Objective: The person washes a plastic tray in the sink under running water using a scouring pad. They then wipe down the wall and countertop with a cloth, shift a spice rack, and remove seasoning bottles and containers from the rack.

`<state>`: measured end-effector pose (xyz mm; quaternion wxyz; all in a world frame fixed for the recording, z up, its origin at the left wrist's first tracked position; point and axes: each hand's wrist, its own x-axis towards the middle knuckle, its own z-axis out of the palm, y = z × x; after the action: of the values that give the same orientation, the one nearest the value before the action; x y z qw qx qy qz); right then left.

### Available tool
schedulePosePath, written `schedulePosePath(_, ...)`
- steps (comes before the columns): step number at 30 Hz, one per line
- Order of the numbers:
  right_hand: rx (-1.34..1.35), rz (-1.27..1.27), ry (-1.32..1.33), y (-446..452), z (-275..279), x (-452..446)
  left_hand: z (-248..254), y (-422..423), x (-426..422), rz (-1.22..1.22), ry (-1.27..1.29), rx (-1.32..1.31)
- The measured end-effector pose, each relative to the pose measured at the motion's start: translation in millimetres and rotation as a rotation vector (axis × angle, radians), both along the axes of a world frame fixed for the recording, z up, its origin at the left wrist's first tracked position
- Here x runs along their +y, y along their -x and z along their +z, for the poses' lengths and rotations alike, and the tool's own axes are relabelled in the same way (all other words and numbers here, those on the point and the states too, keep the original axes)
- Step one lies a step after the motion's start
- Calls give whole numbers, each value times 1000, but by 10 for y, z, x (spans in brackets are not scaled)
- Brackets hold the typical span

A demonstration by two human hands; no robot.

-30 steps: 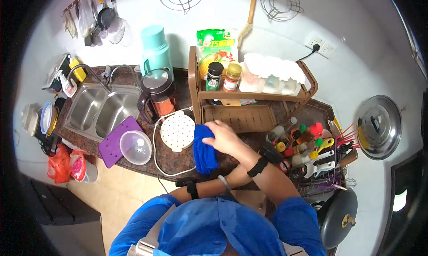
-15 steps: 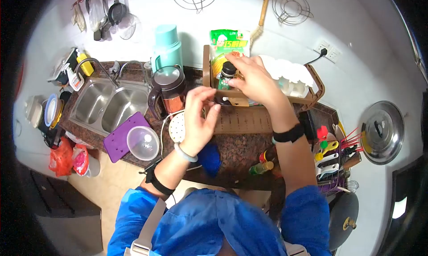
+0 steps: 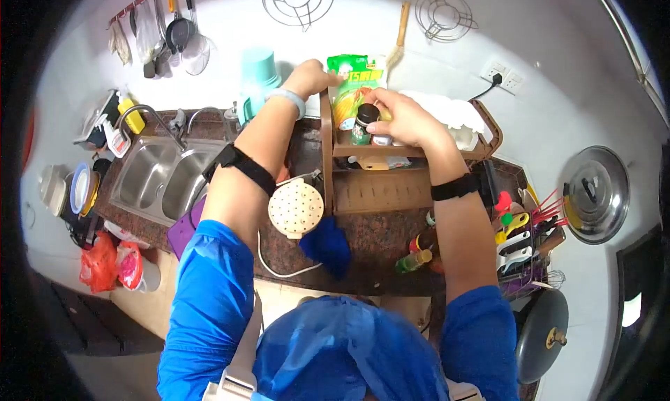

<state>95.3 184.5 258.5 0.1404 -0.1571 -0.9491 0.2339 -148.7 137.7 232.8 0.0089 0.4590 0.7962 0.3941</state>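
Observation:
My left hand (image 3: 312,78) is at the top left corner of a brown two-tier rack (image 3: 380,151), fingers bent toward the edge of a green and yellow food bag (image 3: 354,87). Whether those fingertips pinch the bag or the rack's side is unclear. On the upper shelf my right hand (image 3: 408,120) closes its thumb and fingers round a small jar (image 3: 382,138), mostly covered by the hand. Touching or nearly touching the thumb is a dark-lidded jar (image 3: 363,125) with a green label, standing in front of the bag.
White egg-tray-like holders (image 3: 450,115) fill the shelf's right end. Left of the rack stand a mint thermos (image 3: 257,69) and a double sink (image 3: 164,174). A cream dotted appliance (image 3: 296,209), blue cloth (image 3: 328,247) and green bottle (image 3: 413,261) lie nearer. A utensil rack (image 3: 523,254) stands right.
My left hand has moved up and away from me, from before the rack to its upper left corner. My right hand has lowered and its fingers have closed round the small jar.

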Motion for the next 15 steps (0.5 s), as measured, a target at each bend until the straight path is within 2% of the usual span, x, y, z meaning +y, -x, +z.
schedulePosePath(2, 51, 16, 4, -18, -38, 28, -66, 101, 140, -181, 34, -157)
schedulePosePath(4, 50, 26, 49, -35, -33, 31, -85, 79, 194, -196, -10, -152)
schedulePosePath(6, 120, 40, -38, -46, -112, 71, -102, 48, 238, -206, -50, -156)
schedulePosePath(8, 183, -23, 12, -68, -145, 85, -87, 19, 283, -222, -231, -165)
schedulePosePath(12, 301, -114, 93, -226, -3, 34, -36, 97, 343, -185, -332, -127)
schedulePosePath(15, 411, -150, -57, -455, 233, -62, 53, 142, 369, -181, -606, -310)
